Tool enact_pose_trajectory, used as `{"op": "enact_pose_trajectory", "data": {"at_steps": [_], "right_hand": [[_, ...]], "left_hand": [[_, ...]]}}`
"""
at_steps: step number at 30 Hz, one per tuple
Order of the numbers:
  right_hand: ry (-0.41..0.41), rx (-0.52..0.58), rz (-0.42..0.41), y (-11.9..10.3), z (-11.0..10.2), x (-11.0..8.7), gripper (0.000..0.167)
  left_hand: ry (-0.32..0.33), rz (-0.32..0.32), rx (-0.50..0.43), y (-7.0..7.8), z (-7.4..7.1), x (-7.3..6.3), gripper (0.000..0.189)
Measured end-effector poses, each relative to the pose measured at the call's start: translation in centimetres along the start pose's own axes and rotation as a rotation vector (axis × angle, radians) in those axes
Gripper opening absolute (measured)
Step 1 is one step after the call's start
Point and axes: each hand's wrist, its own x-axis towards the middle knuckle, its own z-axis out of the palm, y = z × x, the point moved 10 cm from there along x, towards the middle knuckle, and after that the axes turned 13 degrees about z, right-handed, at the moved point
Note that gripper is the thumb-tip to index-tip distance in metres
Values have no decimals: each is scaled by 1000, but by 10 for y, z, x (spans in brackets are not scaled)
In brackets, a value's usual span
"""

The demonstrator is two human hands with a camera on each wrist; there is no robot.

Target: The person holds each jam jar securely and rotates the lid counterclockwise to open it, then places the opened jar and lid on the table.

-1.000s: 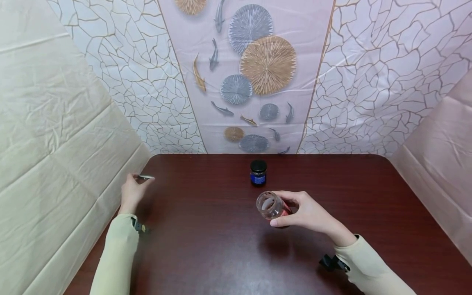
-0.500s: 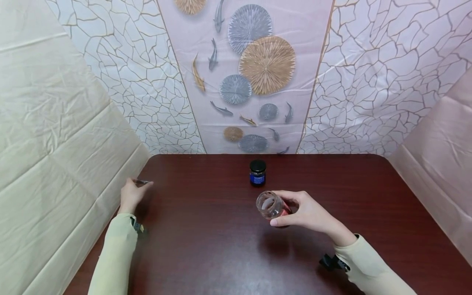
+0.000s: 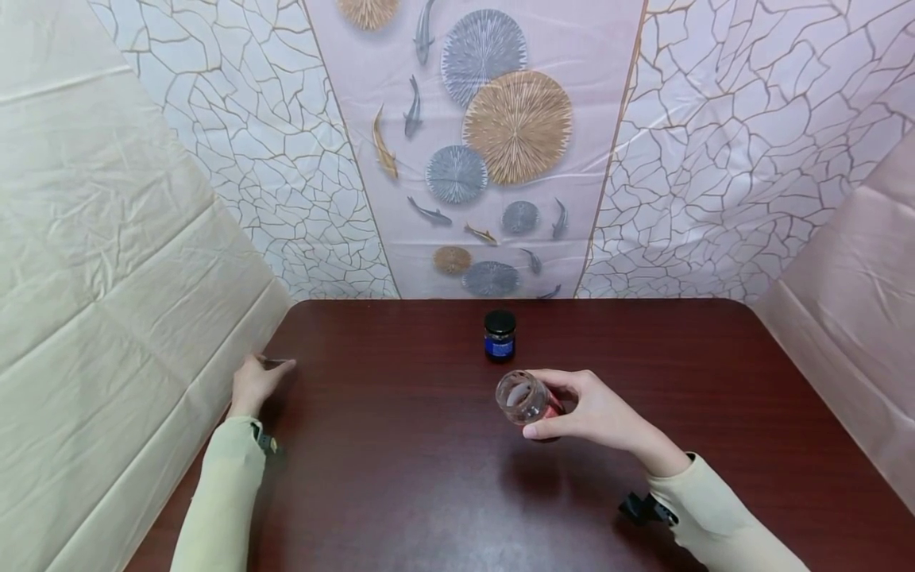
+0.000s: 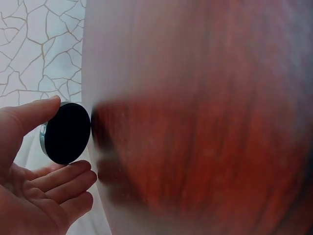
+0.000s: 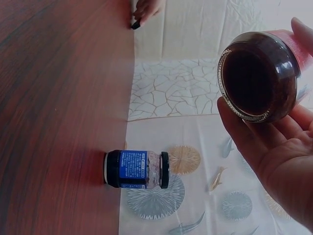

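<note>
My left hand (image 3: 254,384) is low over the table's far left side. It pinches a round jar lid (image 4: 68,134) by its rim, between thumb and fingers; the lid's dark face shows in the left wrist view, upright and close to the tabletop. My right hand (image 3: 596,415) grips a glass jar (image 3: 523,399) with a red label, held above the table. That jar has no lid on and leans with its mouth to the left; its dark base (image 5: 249,81) faces the right wrist camera. Beyond it stands a second jar (image 3: 499,337) with a blue label and a black lid.
The dark red-brown table (image 3: 400,477) runs back to a patterned cloth wall (image 3: 493,238). A pale cloth (image 3: 107,318) slopes along the left edge, near my left hand. Another cloth (image 3: 858,318) hangs at the right.
My left hand has lowered a little with the lid, which now shows as a thin edge in the head view. The right hand and its jar stay in place.
</note>
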Motion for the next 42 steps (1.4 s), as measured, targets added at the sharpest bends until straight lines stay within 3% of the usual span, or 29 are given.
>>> {"op": "enact_pose_trajectory", "data": {"at_steps": [14, 30, 38, 42], "right_hand": [[-10, -2, -3, 1, 1, 1, 58], [-2, 2, 14, 2, 1, -1, 60], [-1, 12, 8, 2, 1, -2, 61], [-2, 13, 7, 3, 0, -3, 60]], "left_hand": [[12, 46, 73, -1, -2, 1, 64], [-31, 78, 149, 1, 0, 3, 62], [-44, 121, 179, 8, 0, 2, 45], [-47, 122, 184, 8, 0, 3, 46]]}}
